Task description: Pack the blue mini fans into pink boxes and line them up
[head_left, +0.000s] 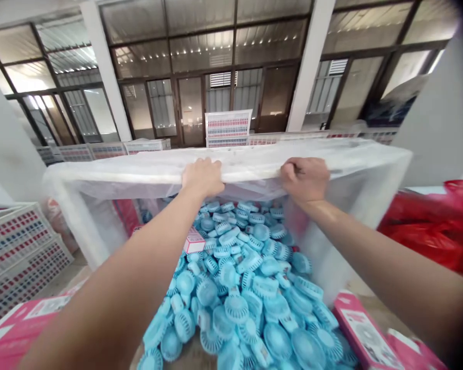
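The crate [100,226] is large and lined with a clear plastic sheet [254,164] that drapes over its rim and down its walls. It appears tipped toward the camera, its open mouth facing the viewer. The sheet is thin, cloudy and wrinkled, bunched along the upper edge, where both hands press on it. Out of the mouth lies a heap of small blue fans [247,288], light blue, each with a round grilled head and a short handle. They lie jumbled at every angle, piled on one another, filling the crate's lower side and reaching to the bottom of the view. A small pink-and-white box [194,240] sits among the fans near the left side.
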Demonstrator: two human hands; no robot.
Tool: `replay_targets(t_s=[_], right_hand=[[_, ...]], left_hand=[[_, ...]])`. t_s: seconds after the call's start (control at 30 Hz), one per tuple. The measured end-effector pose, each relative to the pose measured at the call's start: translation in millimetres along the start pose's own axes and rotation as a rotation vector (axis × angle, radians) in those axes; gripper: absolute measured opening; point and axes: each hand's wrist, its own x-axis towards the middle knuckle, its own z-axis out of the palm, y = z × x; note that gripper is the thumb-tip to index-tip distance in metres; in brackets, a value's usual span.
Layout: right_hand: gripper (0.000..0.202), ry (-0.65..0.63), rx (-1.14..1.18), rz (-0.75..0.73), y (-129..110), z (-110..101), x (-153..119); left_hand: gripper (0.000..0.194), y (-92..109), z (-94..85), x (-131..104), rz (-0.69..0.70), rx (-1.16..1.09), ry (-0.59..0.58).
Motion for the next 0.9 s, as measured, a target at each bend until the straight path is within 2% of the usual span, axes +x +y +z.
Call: replay_targets(t_s=[0.13, 0.27, 0.47, 0.57, 0.73, 0.9], right_hand=[[0.029, -0.222, 0.052, 0.012, -13, -23, 1], [0.036, -0.332, 0.071, 0.023, -29, -60, -7], [0.035, -0.420, 0.061, 0.102, -36, -125, -29], [0.038, -0.460, 0.073, 0.096, -48, -154, -49], [0.038, -0.488, 0.056, 0.090, -74, -189, -86], [0.036, -0.498, 0.064, 0.090, -74, -217, -98]], left_hand=[[0.047, -2, 1.7, -20, -0.050, -0.032, -0.009], [0.047, 2, -15.4, -56, -0.079, -0.030, 0.039], [0.040, 20, -46.6, -113, -0.054, -0.016, 0.122], [0.038, 22, -56.4, -149, -0.031, -0.029, 0.155], [0.034, 20, -60.8, -205, -0.003, -0.085, 0.215], [0.031, 30, -72.6, -231, 0.010, -0.146, 0.248]])
